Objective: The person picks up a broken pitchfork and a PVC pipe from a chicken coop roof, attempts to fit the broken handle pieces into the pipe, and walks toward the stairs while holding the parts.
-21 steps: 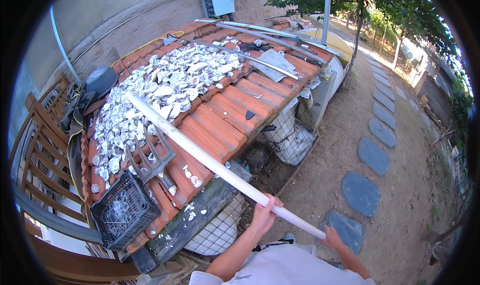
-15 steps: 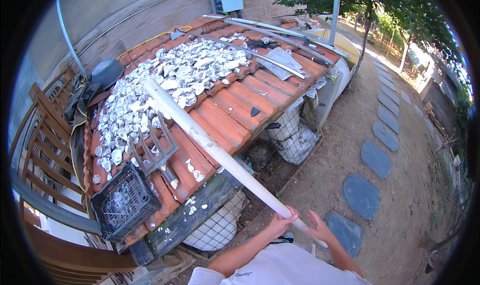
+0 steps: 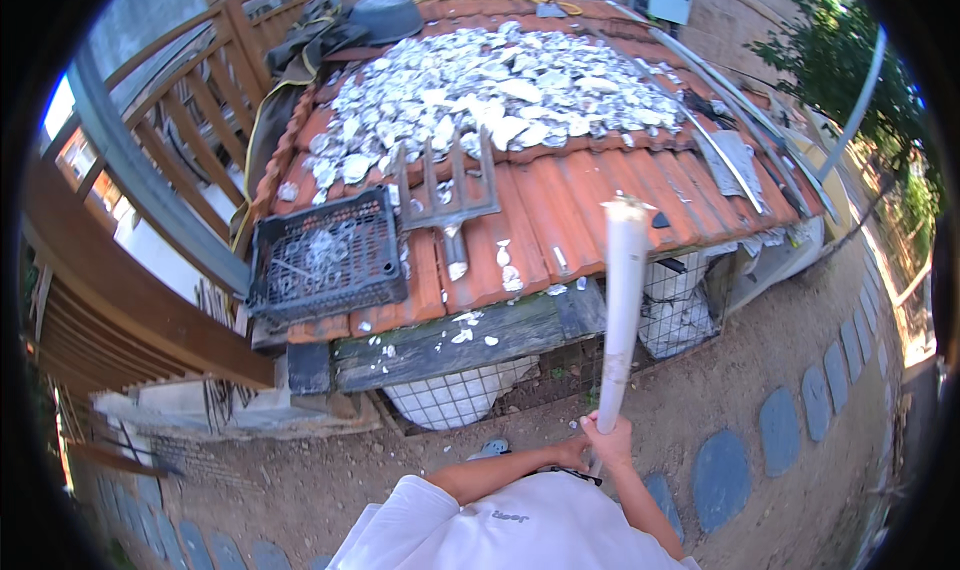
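"Pole [image 3: 622, 310] in my head view, overlapping the tiled roof [image 3: 548, 205]! Right hand [image 3: 610, 440] wraps its lower end."

"And the left hand [image 3: 573, 454]?"

"Just beside; whether it grips, I can't tell. I judge handling the pole is the step; any next move calls for steady control."

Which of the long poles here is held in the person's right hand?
The thick whitish pole: the right hand grips it, whereas the thinner poles lie untouched on the tiled roof.
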Tool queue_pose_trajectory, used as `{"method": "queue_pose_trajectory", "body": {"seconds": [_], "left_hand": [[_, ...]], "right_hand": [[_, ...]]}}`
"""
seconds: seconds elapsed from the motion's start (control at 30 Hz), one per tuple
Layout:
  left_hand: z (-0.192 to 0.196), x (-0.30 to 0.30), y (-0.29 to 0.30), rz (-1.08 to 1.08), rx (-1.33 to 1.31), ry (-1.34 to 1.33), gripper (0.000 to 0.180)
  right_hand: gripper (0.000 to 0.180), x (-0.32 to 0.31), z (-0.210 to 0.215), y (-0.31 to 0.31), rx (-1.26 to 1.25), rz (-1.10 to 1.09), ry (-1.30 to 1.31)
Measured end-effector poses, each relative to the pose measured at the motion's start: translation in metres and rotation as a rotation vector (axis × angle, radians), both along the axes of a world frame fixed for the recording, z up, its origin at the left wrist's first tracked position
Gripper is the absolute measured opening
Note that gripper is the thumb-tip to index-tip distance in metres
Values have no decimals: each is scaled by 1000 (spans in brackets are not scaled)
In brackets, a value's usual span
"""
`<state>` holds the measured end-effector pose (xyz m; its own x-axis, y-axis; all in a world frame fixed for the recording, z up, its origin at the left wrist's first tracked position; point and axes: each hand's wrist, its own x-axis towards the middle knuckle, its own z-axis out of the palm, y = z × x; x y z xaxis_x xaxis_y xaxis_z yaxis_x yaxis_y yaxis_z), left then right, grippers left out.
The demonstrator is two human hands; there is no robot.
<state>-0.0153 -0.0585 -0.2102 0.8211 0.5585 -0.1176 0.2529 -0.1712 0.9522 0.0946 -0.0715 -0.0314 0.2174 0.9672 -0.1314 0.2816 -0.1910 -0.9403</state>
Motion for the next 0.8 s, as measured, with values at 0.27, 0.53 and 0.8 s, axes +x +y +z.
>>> {"method": "queue_pose_trajectory", "body": {"seconds": [0.27,0.53,0.8], "left_hand": [[197,-90,29,591,274,-41,26],[307,-192,180,1538,1020,202,53],[295,-200,240,1483,629,665,53]], "right_hand": [[9,43,-43,-37,-20,-64,92],[14,34,-53,-53,-50,-33,61],[16,29,-64,-73,-88,-68,91]]}}
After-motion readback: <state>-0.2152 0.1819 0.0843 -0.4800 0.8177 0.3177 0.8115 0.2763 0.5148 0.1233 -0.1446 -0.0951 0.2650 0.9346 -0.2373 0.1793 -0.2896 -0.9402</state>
